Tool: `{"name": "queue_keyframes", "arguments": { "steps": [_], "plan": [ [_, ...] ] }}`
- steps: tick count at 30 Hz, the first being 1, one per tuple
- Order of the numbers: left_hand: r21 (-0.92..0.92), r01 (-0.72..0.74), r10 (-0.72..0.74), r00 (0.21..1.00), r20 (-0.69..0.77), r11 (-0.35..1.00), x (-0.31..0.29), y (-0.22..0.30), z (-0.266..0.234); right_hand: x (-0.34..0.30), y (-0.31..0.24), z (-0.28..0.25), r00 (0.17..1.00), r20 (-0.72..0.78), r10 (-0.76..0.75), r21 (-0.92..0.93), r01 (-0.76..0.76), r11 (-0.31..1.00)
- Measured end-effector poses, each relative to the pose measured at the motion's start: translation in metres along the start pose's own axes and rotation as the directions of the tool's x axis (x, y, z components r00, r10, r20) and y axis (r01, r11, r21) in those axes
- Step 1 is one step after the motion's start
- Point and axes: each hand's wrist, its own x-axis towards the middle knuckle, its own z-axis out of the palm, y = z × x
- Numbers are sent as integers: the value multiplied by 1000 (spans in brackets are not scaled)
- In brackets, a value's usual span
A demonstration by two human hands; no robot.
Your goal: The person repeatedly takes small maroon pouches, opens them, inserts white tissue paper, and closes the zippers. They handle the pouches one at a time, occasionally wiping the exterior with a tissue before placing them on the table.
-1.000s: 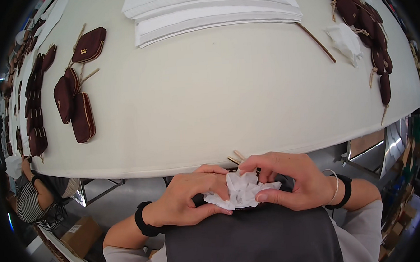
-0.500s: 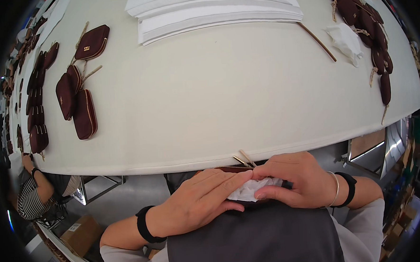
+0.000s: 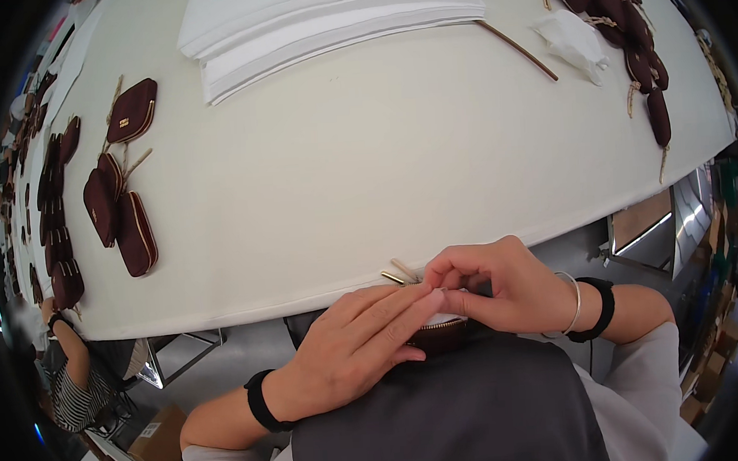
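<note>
Under the head camera, the person's left hand (image 3: 350, 340) is lying across an unzipped maroon pouch (image 3: 439, 339), its fingers stretched out side by side; I can't tell whether it's gripping. The right hand (image 3: 493, 291) is bringing thumb and fingers together beside those fingertips, though I can't see what they're pinching. White paper (image 3: 443, 318) is showing inside the pouch, which is sitting between the apron (image 3: 453, 410) and the table (image 3: 342, 190).

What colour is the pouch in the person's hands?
The pouch is dark reddish-brown, shown best in head view.
</note>
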Motion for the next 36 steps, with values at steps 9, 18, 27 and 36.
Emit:
{"name": "queue_keyframes", "arguments": {
  "steps": [9,18,27,36],
  "plan": [
    [27,17,-22,984,177,999,8,6,-1,-20,-13,-18,976,215,-42,-146,74,986],
    [232,-196,173,978,115,953,9,20,2,-4,-4,-11,869,104,-484,-415,481,772],
    [377,-300,280,954,106,876,6,28,-3,27,-2,7,906,219,-361,-620,415,666],
    [356,-262,247,965,89,897,6,11,-16,37,-2,13,891,26,-453,-439,417,796]
  ]
}}
